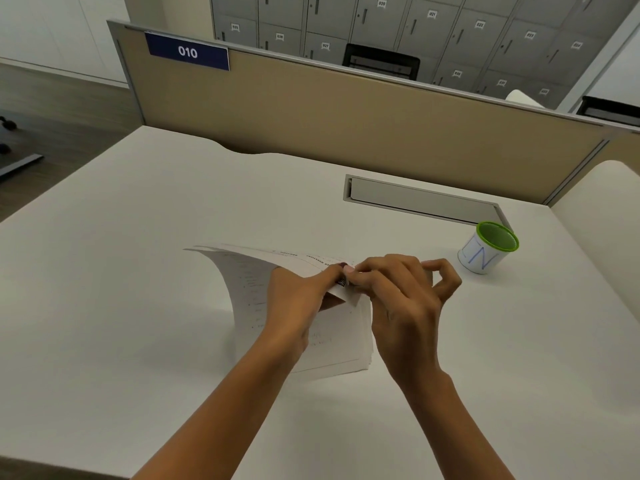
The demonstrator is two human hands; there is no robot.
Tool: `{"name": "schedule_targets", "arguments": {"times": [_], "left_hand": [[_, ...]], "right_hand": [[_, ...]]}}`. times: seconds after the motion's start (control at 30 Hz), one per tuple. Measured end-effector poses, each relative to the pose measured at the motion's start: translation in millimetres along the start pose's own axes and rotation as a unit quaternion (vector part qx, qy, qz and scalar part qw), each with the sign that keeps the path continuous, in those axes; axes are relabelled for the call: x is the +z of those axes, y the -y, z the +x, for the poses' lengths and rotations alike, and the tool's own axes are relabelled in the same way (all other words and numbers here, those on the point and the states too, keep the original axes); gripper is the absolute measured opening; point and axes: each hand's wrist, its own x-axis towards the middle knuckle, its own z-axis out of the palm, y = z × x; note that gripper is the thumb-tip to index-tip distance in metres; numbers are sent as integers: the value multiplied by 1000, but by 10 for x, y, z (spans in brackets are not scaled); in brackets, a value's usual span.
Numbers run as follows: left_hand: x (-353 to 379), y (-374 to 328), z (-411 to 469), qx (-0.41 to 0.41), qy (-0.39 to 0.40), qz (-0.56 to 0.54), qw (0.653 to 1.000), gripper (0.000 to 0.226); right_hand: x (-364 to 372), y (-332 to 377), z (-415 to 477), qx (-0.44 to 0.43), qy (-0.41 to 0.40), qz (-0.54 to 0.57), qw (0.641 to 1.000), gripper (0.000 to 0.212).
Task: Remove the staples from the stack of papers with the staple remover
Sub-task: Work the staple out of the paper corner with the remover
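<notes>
The stack of papers (332,344) lies on the white desk (138,271) in front of me, its upper sheets lifted and curled over to the left. My left hand (298,299) grips the raised sheets near their top corner, thumb on top. My right hand (401,299) meets it at that corner, thumb and forefinger pinched together and the little finger raised. A small dark object, apparently the staple remover (341,281), peeks out at my right fingertips and is mostly hidden. No staple can be made out.
A white cup with a green rim (488,247) stands to the right of my hands. Behind it, a grey cable flap (422,199) is set into the desk. A tan partition (346,119) closes off the far edge.
</notes>
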Motion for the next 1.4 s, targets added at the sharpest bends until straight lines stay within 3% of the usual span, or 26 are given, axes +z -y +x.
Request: {"name": "schedule_targets", "arguments": {"times": [0.17,0.27,0.33,0.57,0.83,0.93,1.1,1.17,1.33,1.4], "left_hand": [[2,-9,10,-26,25,-17,999,9],[-7,-6,35,-42,8,-22,999,22],[-33,-1,59,-42,-1,-34,999,18],[-39,-2,36,-37,-6,-35,999,18],[-38,71,-1,-34,-13,4,999,24],[-40,52,-25,-15,-3,7,1000,11],[-29,39,-38,-10,2,7,1000,12],[-6,38,-51,-14,8,9,1000,23],[-23,22,2,-26,-10,-35,999,18],[-65,26,25,-33,-7,-42,999,23]], "right_hand": [[5,-57,-50,-78,-59,-50,994,4],[-18,-34,-60,-71,-112,-55,990,4],[-30,-3,-45,-50,-133,-56,988,4],[-39,17,6,72,10,4,997,22],[-34,64,-5,67,52,-4,996,13],[-41,75,-29,40,29,-7,999,11],[-41,73,-71,3,-32,-9,999,14],[-38,67,-106,-1,-59,-16,998,16],[-77,104,-132,27,-169,-58,984,13],[-87,89,-115,55,-171,-46,983,8]]}}
